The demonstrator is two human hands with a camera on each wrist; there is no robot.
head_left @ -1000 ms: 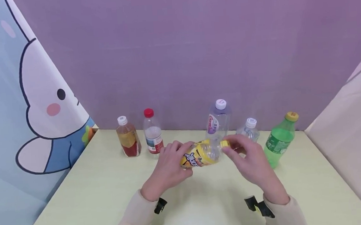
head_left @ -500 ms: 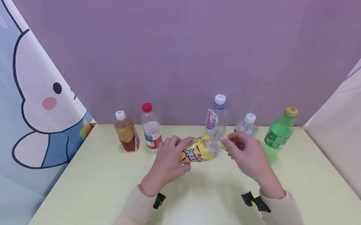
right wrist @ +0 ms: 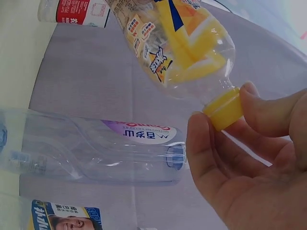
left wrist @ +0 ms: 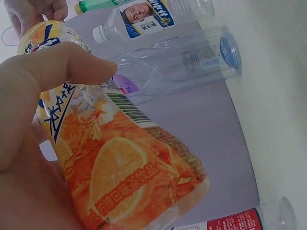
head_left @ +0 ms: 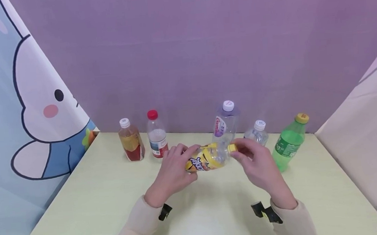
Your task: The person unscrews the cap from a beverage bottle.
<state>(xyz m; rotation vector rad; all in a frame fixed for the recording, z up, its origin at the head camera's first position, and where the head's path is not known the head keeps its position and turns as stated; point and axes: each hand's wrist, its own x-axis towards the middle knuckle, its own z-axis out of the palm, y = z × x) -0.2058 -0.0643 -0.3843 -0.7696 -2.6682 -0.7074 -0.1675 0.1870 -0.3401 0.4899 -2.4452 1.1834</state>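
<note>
An iced-tea bottle with a yellow and orange label is held on its side above the table, its neck pointing right. My left hand grips the body, thumb laid across the label in the left wrist view. The yellow cap sits on the neck, pinched between thumb and fingertips of my right hand. Inside, the bottle looks clear, without visible drink. Behind it stands a tall transparent bottle with a white cap, partly covered by the held one in the head view.
Along the back of the table stand a brown-tinted bottle, a red-capped bottle, a small clear bottle and a green bottle with a yellow cap. Purple cloth hangs behind them.
My right fingers have shifted round the cap, which they mostly covered half a second ago and which shows again now. The left hand keeps its grip, and the bottle stays tilted sideways.
</note>
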